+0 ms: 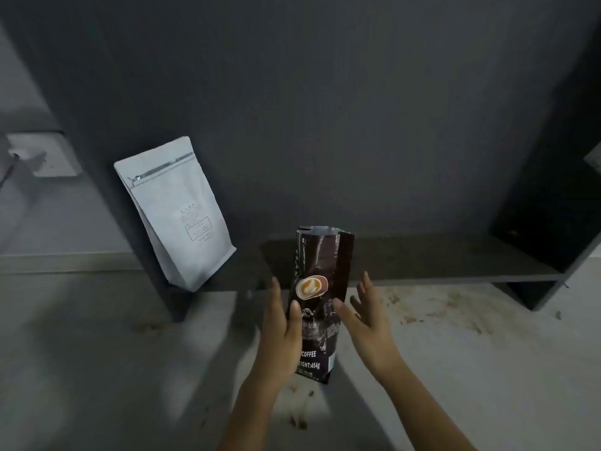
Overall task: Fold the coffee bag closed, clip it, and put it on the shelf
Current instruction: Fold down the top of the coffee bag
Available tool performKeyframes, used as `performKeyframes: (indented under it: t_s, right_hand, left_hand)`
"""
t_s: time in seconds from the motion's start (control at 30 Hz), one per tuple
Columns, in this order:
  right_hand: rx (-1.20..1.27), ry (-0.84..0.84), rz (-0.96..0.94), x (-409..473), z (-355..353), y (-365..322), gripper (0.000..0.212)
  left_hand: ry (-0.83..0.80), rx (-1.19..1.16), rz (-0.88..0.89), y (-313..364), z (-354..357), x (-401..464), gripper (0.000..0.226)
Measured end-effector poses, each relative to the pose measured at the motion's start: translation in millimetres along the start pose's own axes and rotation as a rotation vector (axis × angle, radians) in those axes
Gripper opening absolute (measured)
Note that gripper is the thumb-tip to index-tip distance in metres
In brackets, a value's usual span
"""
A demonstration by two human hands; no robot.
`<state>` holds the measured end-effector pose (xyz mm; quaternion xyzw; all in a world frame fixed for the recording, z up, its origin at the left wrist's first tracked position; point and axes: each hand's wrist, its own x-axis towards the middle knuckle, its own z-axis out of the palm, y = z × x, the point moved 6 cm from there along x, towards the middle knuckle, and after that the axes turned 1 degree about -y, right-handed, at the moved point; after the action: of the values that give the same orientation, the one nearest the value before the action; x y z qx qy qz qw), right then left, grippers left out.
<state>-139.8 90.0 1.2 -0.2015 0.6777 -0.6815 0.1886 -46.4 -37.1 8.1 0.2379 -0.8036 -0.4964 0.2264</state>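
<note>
A dark coffee bag (320,281) with a latte picture and the word COFFEE stands upright, its top open and unfolded. My left hand (281,333) grips its left side, thumb across the front. My right hand (366,315) is just to the right of the bag with fingers spread, the thumb tip near the bag's right edge; I cannot tell if it touches. Behind the bag runs a low dark shelf board (422,262) inside a dark cabinet. No clip is visible.
A white zip-top pouch (177,213) leans tilted against the cabinet's left panel. A wall socket (42,154) is at the far left. Brown spilled grounds (432,307) speckle the pale floor at the right and below the bag.
</note>
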Motion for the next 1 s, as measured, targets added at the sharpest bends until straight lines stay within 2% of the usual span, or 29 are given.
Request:
performKeyframes:
  t_s: [0.13,0.27,0.4,0.6,0.77,0.83,0.93,0.97,1.0]
  right_hand:
    - [-0.025,-0.079,-0.011,2.5,12.1,2.9,0.092]
    - [-0.097,-0.124,-0.033,3.7,15.2,9.7,0.087]
    - [-0.159,-0.179,-0.084,0.1,13.7,6.9,0.099]
    - [-0.214,-0.213,-0.083,-11.8,2.6,6.8,0.105]
    - [-0.303,-0.206,-0.117,-20.8,-7.2,10.2,0.091]
    - [-0.32,-0.21,-0.12,-23.8,-9.3,11.3,0.089]
    - [-0.36,-0.224,-0.136,-28.8,-10.8,11.9,0.086]
    - [-0.369,-0.235,-0.14,-30.2,-10.6,11.5,0.085]
    - [-0.37,-0.247,-0.135,-31.7,-10.6,9.9,0.086]
  left_hand:
    - [0.004,-0.074,0.022,-3.7,9.2,0.7,0.04]
    - [0.058,-0.055,-0.011,-11.1,4.8,-3.6,0.031]
    - [-0.034,0.015,-0.009,-17.6,-0.4,-10.8,0.028]
    - [-0.103,-0.062,-0.04,-23.3,-2.6,-32.9,0.019]
    - [-0.078,-0.227,-0.028,-31.6,-0.5,-43.8,0.037]
    - [-0.065,-0.261,-0.014,-36.2,-1.3,-43.6,0.063]
    - [-0.187,-0.346,-0.045,-46.0,8.6,-42.3,0.109]
    - [-0.25,-0.403,-0.054,-48.4,12.6,-42.4,0.113]
    - [-0.301,-0.444,-0.049,-49.6,15.4,-42.1,0.108]
